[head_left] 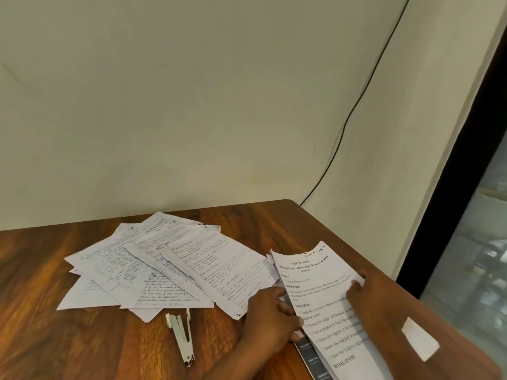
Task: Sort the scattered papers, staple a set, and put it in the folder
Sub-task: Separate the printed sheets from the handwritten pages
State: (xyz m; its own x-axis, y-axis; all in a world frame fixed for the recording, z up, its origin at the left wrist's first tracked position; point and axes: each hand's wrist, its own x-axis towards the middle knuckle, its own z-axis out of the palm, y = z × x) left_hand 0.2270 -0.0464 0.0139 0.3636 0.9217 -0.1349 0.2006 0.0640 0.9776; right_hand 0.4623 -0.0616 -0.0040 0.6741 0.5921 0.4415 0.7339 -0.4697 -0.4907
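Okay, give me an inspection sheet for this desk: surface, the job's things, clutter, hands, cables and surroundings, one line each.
Surface: wooden table, set against the wall.
Job's things: handwritten sheets fanned out and overlapping; stapler lying near them, apart from both hands; printed stack at the right, over a dark cover that may be the folder.
Clutter: nothing seen.
Hands: left hand grips the printed stack's left edge; right hand holds its right edge, fingers over the top page; a white patch on the right forearm.
Cables: one thin dark cable runs down the wall behind the table's far corner.
Surroundings: pale wall; dark-framed glass at the right.
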